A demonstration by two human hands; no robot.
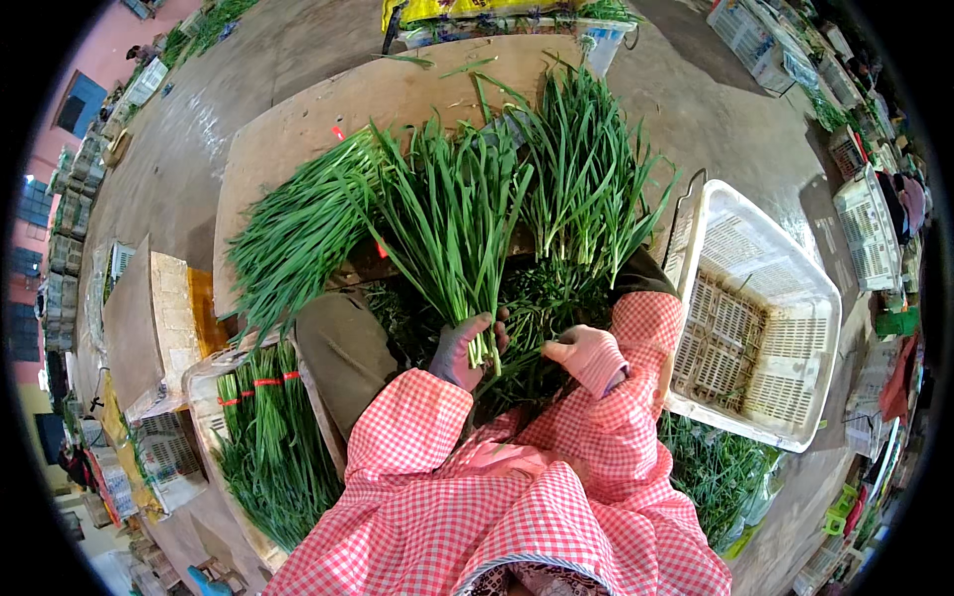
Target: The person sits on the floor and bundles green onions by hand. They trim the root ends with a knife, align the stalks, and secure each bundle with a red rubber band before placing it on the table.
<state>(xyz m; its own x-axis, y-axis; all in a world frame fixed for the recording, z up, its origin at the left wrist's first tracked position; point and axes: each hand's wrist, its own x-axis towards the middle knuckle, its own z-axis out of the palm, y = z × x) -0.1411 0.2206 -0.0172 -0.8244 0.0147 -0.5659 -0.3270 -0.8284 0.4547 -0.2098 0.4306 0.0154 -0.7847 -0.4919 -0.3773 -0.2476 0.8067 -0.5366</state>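
Observation:
My left hand [471,344], in a grey glove, is closed around the pale stem ends of a bunch of long green leafy stalks [455,223], their leaves fanning away from me. To its right, my right hand [581,354] has its fingers curled near the loose green leaves [548,313] over my lap; whether it pinches anything is too small to tell. A loose pile of the same stalks [589,164] lies on the right of the wooden board [276,149]. Another pile [305,223] lies on its left, with a bit of red band beside it.
At my right an open white plastic crate [768,328] leans with some dirt inside. A crate at my left holds bunches tied with red bands [268,439]. Loose greens [715,469] lie below the right crate. A filled crate [604,45] stands beyond the board.

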